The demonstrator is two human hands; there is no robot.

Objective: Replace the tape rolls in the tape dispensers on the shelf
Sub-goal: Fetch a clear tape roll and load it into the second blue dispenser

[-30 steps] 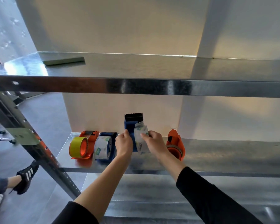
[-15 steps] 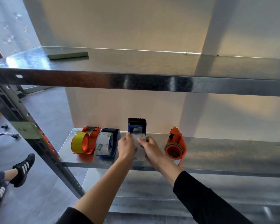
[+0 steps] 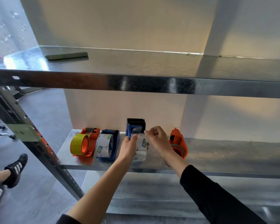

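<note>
- Well, the middle shelf [image 3: 233, 152] of a steel rack carries four tape dispensers in a row near its left end.
- Leftmost, an orange dispenser [image 3: 92, 135] holds a yellow roll [image 3: 78, 144]. Just beside it a low blue dispenser [image 3: 116, 143] holds a printed clear roll [image 3: 103, 147].
- The right-end orange dispenser [image 3: 179, 145] stands apart.
- Third along, the upright blue dispenser [image 3: 136, 125] has the clear tape roll [image 3: 141, 148] in front of it.
- Left hand [image 3: 129, 147]: grip clamped round that roll.
- Right hand [image 3: 158, 139]: grip pinched on the loose tape strip [image 3: 137, 129].

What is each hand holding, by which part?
The left hand grips the upright blue dispenser by its left side; the right hand pinches the loose end of the clear tape.
</note>
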